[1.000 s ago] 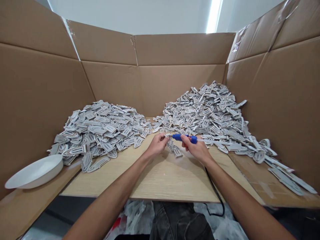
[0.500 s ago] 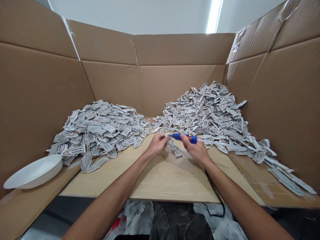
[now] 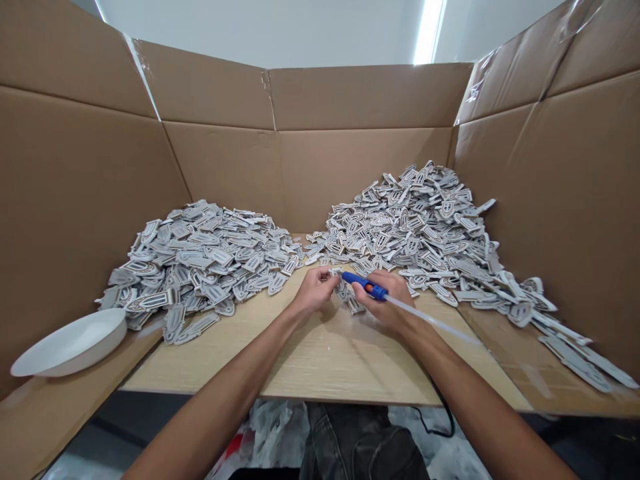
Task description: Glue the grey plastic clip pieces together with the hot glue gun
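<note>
My right hand [image 3: 387, 297] is wrapped round a blue glue gun [image 3: 364, 284], its nozzle pointing left. A long pale glue stick [image 3: 433, 320] sticks out of the gun's back end, above my forearm. My left hand [image 3: 316, 287] pinches a small grey-white cut-out piece [image 3: 335, 272] close to the nozzle; the fingers partly cover it. Below, between the two hands, another few grey-white pieces [image 3: 353, 303] lie on the wooden board [image 3: 320, 353].
A large heap of grey-white cut-outs [image 3: 210, 253] rises on the left, a taller heap [image 3: 410, 220] on the right. A white bowl [image 3: 70, 347] stands at the left edge. Cardboard walls [image 3: 370, 153] enclose the work surface. A black cord [image 3: 445, 400] hangs beside my right forearm.
The glue gun has tilted, so its back end now slopes down to the right with the glue stick. My right hand has shifted slightly with it; my left hand has hardly moved.
</note>
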`<state>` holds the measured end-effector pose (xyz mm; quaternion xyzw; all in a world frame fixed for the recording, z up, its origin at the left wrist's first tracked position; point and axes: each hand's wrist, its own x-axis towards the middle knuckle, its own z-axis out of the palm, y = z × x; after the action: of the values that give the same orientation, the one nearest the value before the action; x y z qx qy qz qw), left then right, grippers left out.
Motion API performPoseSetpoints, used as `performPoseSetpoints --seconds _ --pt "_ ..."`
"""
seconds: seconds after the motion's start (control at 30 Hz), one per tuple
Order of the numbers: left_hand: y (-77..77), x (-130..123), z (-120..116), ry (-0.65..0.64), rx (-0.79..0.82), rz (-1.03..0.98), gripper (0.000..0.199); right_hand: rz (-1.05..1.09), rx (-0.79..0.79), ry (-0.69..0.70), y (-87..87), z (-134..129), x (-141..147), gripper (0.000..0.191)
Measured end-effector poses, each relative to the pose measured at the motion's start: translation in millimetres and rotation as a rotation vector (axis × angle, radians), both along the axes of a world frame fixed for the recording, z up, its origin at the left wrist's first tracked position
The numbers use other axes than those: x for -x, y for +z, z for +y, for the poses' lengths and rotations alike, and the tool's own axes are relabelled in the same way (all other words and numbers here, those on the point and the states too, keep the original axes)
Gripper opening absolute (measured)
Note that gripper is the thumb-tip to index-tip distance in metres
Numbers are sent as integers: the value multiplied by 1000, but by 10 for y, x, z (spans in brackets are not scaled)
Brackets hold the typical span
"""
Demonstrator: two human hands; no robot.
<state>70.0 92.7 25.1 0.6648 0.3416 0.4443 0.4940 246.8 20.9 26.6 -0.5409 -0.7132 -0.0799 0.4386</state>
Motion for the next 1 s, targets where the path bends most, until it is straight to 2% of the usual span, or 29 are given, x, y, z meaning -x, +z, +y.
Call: performPoseSetpoints --seconds 0.13,0.2,0.3,0.43,0.5,0.8,1.0 --pt "-21 -6 1 -36 14 12 29 -156 -67 -103 -9 18 -35 37" --pt "-29 -15 -2 -64 12 4 29 -116 -94 -189 9 25 -54 40" --pt "-10 -23 -6 -64 24 -26 33 50 -96 -231 56 21 -68 45" --pt "34 -16 -6 -50 54 -46 36 365 36 -226 112 12 -59 50" --pt "41 -15 -10 -56 61 -50 36 447 104 -192 111 26 -62 47" --pt "52 -32 -65 -49 159 -54 32 496 208 -46 -58 190 -122 27" --pt "81 -26 -66 1 267 -68 22 453 200 -122 -67 188 -141 22"
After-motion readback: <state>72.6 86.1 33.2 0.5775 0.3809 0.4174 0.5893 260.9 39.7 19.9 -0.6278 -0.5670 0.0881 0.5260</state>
